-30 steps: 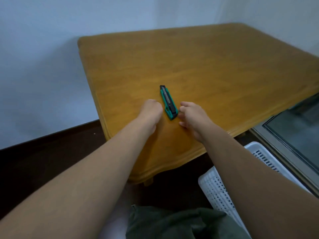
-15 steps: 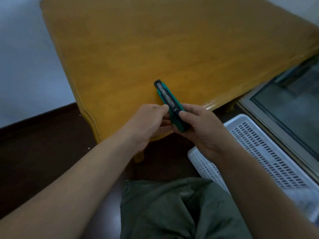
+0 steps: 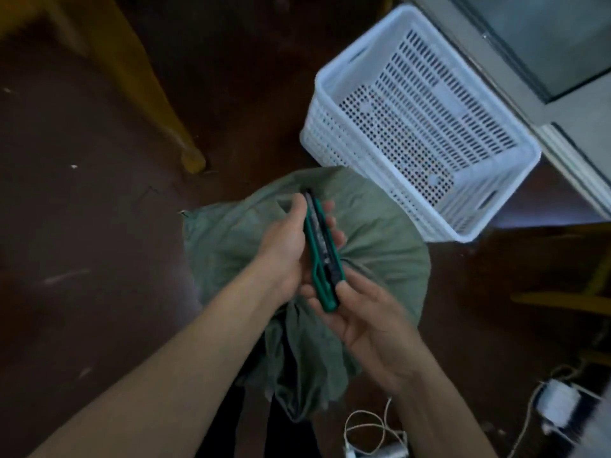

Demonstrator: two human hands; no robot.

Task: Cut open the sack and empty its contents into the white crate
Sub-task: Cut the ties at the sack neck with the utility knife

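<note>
A green utility knife is held above a tied olive-green sack that stands on the dark floor. My left hand grips the knife along its upper body, fingers wrapped behind it. My right hand holds the knife's lower end between thumb and fingers. No blade shows at the knife's tip. The sack's gathered neck hangs toward me below my hands. The white perforated crate stands to the upper right of the sack, with nothing inside it.
A yellow wooden table leg stands at the upper left. A metal-framed glass door runs along the right. A spool of white string and loose string lie on the floor at the bottom right.
Both hands lifted the knife off the table and brought it down over the sack. My view swung from the tabletop to the floor, sack and crate.
</note>
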